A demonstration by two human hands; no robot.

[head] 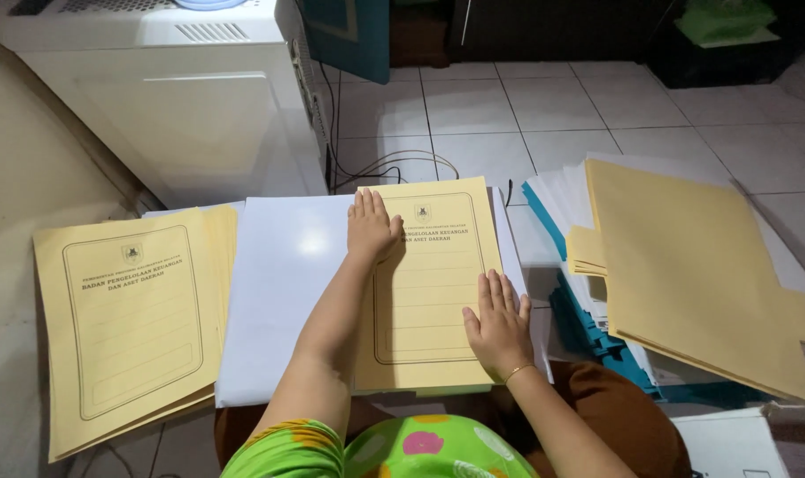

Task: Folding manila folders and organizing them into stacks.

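Note:
A yellow folder cover point(429, 283) with a printed frame and a small crest lies on a large white sheet point(278, 292) in front of me. My left hand point(371, 227) rests flat on the folder's upper left edge, fingers pointing away. My right hand point(498, 324) presses flat on its lower right part, a thin bracelet at the wrist. Neither hand grips anything.
A stack of the same yellow folders point(128, 319) lies at the left. At the right, a pile of plain yellow folders point(686, 265) sits on white papers and teal covers point(588, 327). A white appliance point(181, 97) with cables stands behind on the tiled floor point(553, 115).

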